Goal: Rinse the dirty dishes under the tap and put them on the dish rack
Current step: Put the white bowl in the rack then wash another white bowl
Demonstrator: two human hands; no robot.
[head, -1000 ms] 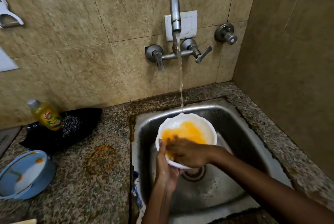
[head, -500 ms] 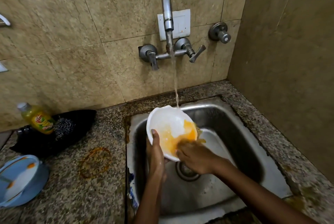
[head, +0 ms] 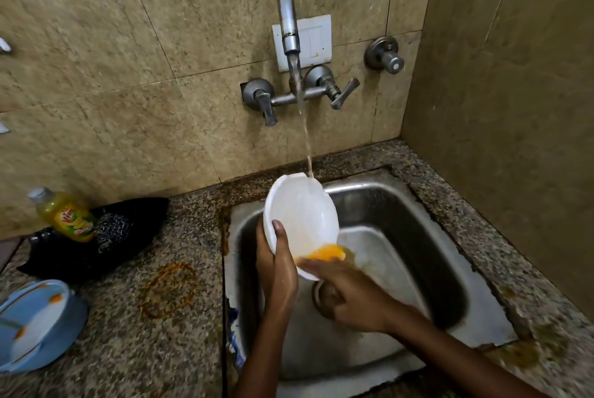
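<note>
Steel sink, tap running. My left hand grips bowl over sink, tilted steeper than before, mouth facing right. Right hand fingers flat at lower rim; orange residue now mostly gone.

**Sink corner: walls and worktop**

Beige marbled wall tiles cover the back wall and meet a side wall at a right-hand corner. A white switch plate is fixed to the tiles. The speckled granite worktop bears a ring-shaped orange stain. Lighting is dim and warm.
</note>
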